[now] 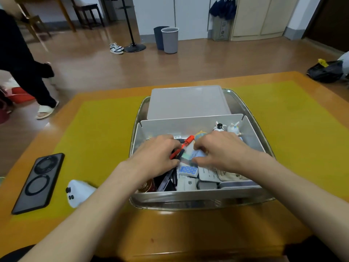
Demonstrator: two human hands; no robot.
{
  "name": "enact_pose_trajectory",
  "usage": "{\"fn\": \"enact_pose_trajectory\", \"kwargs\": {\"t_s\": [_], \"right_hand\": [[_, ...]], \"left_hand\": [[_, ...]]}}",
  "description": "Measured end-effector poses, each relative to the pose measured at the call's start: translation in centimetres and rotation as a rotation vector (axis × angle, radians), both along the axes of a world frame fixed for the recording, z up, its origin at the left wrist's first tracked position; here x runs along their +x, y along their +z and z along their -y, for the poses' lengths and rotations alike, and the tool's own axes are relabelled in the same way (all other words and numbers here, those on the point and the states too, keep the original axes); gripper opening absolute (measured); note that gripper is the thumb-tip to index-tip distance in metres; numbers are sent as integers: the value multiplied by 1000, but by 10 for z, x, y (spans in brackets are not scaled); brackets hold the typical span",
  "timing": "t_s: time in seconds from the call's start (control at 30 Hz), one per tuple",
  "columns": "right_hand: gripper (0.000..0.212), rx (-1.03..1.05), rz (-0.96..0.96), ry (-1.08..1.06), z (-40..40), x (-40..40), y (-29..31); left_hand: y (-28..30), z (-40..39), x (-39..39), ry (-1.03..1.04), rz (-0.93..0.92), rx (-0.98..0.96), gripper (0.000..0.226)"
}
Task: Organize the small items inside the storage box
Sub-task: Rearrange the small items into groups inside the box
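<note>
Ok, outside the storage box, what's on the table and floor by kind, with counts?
Phones on the table: 1
White gadgets on the table: 1
Waste bins on the floor: 2
Sneakers on the floor: 2
Black bags on the floor: 1
Total: 7

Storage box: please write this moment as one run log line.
left hand: grips red pen | right hand: fingers on small packet | storage box: cluttered
</note>
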State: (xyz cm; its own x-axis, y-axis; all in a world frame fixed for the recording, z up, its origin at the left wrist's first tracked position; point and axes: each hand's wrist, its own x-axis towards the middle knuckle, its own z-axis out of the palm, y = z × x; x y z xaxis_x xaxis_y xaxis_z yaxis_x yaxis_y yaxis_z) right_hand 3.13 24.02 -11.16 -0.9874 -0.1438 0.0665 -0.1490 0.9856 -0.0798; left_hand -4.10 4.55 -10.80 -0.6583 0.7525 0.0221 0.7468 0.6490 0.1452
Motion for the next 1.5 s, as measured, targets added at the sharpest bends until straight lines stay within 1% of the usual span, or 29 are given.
{"fn": "enact_pose_trajectory", "kwargs": {"t_s": [0.07,0.1,0.17,0.27,0.33,0.4,0.43,0.47,0.53,0.6,0.7,0.8,0.87,0.93,1.03,1.23,1.4,1.5], "right_hand": [[31,-18,4,4,1,2,6],[27,-86,11,1,-2,3,12],[19,-342,-2,-23,-15,7,27],[24,-736,-101,-109,-45,15,45],[22,-848,-177,-206,-65,18,47],[18,-815,-221,-286,-81,18,40],[20,-768,-221,-303,-87,18,35],[26,-716,-213,-299,-90,17,31],[41,-536,-182,-223,-93,18,23],[46,-275,-122,-118,-94,19,14],[35,-21,-71,-21,-87,18,6],[30,101,-118,5,-85,15,0],[29,104,-149,21,-87,15,-1],[33,27,-155,16,-89,15,-3],[40,-57,-164,-20,-89,14,-5],[36,-139,-160,-33,-84,11,-9],[31,-178,-156,-24,-83,9,-9],[32,-187,-145,-24,-83,9,-8]], "left_hand": [[-3,-2,-1,-10,-5,-13,28],[-4,-3,-2,-13,-9,-12,29],[-7,-5,-5,-16,-15,-7,30],[-9,-7,-8,-17,2,-17,34],[-8,-9,-8,-15,7,-33,35],[-6,-13,-8,-6,-6,-47,34],[-5,-14,-7,1,-11,-50,33],[-4,-16,-6,9,-17,-53,32],[-1,-19,-4,19,-35,-55,30],[-1,-22,-2,25,-37,-43,30],[-1,-26,1,19,-11,-22,32],[-1,-31,7,-12,34,5,32],[-2,-34,13,-56,72,35,31],[-3,-37,19,-102,102,45,33],[-8,-39,22,-139,119,9,41],[-13,-40,23,-189,128,18,49],[-12,-39,25,-188,156,20,43],[-12,-39,26,-180,165,16,41]]}}
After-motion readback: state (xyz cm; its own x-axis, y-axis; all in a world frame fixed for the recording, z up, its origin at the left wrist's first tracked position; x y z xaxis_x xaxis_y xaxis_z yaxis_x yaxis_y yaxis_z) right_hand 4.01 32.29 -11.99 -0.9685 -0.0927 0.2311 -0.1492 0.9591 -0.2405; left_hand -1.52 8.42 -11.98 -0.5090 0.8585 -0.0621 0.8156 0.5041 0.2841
